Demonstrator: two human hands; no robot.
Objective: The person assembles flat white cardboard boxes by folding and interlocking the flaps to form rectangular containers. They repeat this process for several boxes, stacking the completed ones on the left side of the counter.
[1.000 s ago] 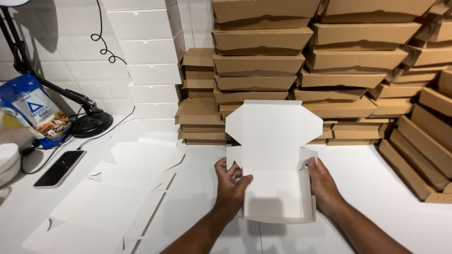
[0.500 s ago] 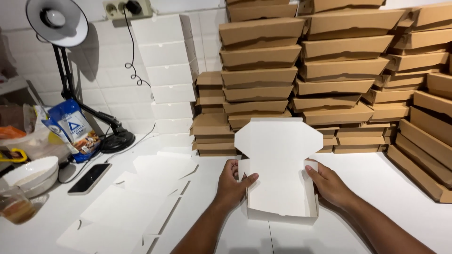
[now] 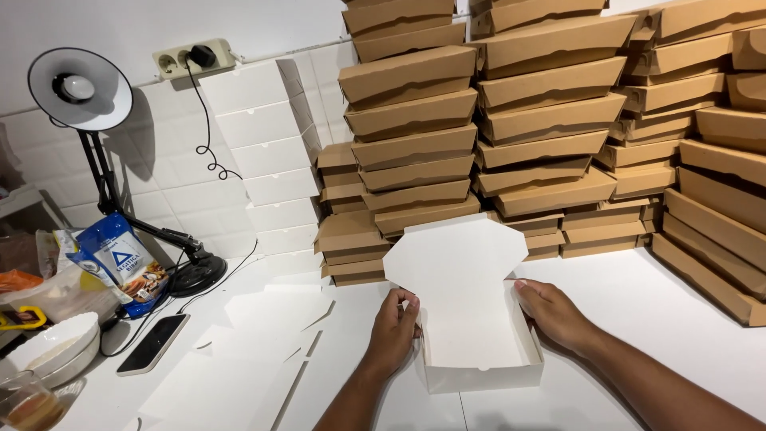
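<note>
Head view showed left hand (image 3: 392,331) and right hand (image 3: 554,315) with fingers pressed on the side walls of a white box (image 3: 471,335) between them on the worktop (image 3: 638,319)

We see an open white cardboard box (image 3: 476,335) before the brown folded box stacks (image 3: 550,120). Left of those stacks, white boxes (image 3: 267,152) climb the wall; flat white blanks (image 3: 247,351) lie farther left, then a dark-screened phone (image 3: 153,343) and a blue-and-white snack bag (image 3: 118,267).
</note>
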